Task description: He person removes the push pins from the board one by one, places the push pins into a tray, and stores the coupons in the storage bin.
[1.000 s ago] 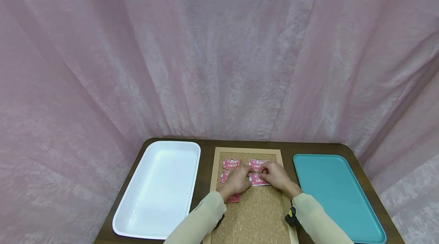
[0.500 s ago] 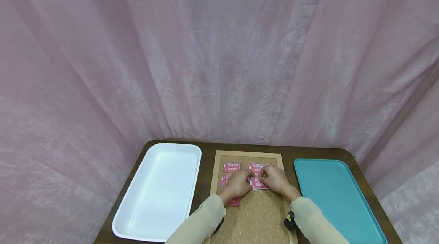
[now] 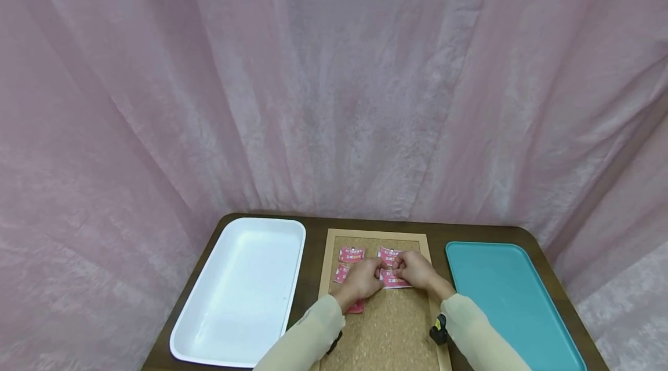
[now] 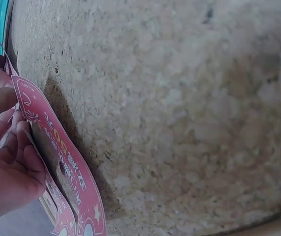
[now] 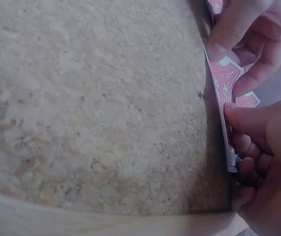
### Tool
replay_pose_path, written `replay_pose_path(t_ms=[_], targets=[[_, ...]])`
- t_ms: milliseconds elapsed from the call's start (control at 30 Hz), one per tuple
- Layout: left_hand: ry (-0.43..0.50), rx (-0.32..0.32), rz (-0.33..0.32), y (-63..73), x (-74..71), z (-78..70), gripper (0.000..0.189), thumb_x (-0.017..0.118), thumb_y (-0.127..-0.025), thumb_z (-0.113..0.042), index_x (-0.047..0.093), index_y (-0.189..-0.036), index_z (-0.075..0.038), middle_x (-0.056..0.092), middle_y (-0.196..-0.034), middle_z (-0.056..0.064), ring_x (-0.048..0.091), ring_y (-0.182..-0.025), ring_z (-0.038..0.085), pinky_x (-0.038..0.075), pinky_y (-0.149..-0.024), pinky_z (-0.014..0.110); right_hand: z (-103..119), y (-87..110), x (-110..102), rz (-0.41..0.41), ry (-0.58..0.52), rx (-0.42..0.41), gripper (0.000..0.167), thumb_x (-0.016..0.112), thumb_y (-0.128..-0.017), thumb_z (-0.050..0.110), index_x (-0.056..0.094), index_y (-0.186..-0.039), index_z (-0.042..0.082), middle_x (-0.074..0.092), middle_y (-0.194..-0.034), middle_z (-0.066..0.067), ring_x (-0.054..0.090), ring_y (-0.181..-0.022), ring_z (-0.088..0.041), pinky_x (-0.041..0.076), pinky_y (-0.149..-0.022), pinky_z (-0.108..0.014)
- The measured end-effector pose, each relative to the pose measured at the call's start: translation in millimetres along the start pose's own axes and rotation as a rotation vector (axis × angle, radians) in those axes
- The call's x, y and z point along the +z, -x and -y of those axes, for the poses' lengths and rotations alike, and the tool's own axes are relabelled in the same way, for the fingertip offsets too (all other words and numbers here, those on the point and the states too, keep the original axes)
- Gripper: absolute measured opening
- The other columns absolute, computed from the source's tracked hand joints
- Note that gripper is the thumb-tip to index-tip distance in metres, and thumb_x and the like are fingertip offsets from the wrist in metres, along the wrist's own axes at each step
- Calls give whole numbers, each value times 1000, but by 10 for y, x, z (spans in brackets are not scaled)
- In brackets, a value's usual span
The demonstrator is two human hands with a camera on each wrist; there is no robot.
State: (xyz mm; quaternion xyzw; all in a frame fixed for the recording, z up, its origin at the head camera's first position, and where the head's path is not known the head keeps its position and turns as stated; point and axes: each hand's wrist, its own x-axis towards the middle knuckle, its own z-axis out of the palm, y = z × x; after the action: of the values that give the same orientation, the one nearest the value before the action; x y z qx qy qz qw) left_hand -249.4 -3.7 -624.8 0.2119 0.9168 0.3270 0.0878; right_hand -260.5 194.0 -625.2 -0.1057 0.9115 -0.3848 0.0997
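Observation:
My left hand point(image 3: 365, 278) is at the left end of a pink coupon point(image 3: 396, 283) on the cork board, its fingers curled and thumb at the coupon's corner. From the other side, my right hand point(image 3: 417, 271) pinches the coupon near its upper edge. In the right wrist view the coupon point(image 5: 223, 81) runs between both hands, one edge lifted; any pin in the fingers is hidden. Another coupon point(image 3: 388, 255) lies just beyond. Left of my left hand are more coupons: one at the top point(image 3: 352, 254), a partly covered coupon point(image 3: 341, 273) and a nearer coupon point(image 3: 357, 307).
The wood-framed cork board point(image 3: 386, 330) lies on a dark brown table point(image 3: 313, 226). A white tray point(image 3: 240, 295) stands to its left, and a teal tray point(image 3: 508, 295) to its right. A pink curtain point(image 3: 334, 98) hangs behind the table.
Everything sits slightly lower in the head view than a second ago. Both hands stay at the same coupon, with only small finger movements.

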Motion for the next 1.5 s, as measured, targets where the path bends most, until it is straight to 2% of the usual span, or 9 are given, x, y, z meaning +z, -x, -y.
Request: replay_pose_path(t_ms=[233, 533, 733, 1267, 1500], targets=[[27, 5, -2, -3, -12, 6, 33, 77, -82, 1, 74, -113, -9, 55, -75, -4, 42, -62, 3, 35, -57, 20, 41, -6, -27, 22, -13, 16, 13, 75, -89, -3, 68, -83, 5, 59, -69, 0, 53, -64, -11, 41, -57, -23], [16, 7, -18, -3, -20, -6, 34, 77, -81, 1, 76, -113, -11, 50, -71, -10, 40, -60, 2, 33, -57, 20, 65, -41, -49, 31, 49, -11, 17, 77, -88, -1, 66, -79, 9, 56, -65, 2, 50, -60, -11, 37, -56, -24], [4, -4, -16, -8, -28, 17, 35, 78, -81, 1, 77, -114, -10, 49, -71, -10, 40, -60, 2, 33, -56, 20, 67, -66, -29, 45, 46, 2, 17, 75, -90, 0, 65, -81, 10, 55, -66, 2, 49, -60, -11, 36, -55, -24], [17, -18, -11, -11, -58, 5, 36, 78, -82, 2, 76, -116, -10, 51, -74, -9, 42, -62, 4, 35, -57, 20, 125, -44, -12, 10, 124, -22, 18, 74, -93, 3, 63, -82, 12, 54, -67, 4, 48, -61, -11, 36, -57, -24], [8, -25, -1, -10, -59, -7, 35, 78, -83, 1, 76, -117, -9, 51, -74, -9, 43, -63, 4, 36, -58, 21, 127, -38, -28, 18, 86, -1, 18, 75, -93, 3, 63, -82, 11, 55, -68, 2, 49, -62, -12, 37, -56, -24]])
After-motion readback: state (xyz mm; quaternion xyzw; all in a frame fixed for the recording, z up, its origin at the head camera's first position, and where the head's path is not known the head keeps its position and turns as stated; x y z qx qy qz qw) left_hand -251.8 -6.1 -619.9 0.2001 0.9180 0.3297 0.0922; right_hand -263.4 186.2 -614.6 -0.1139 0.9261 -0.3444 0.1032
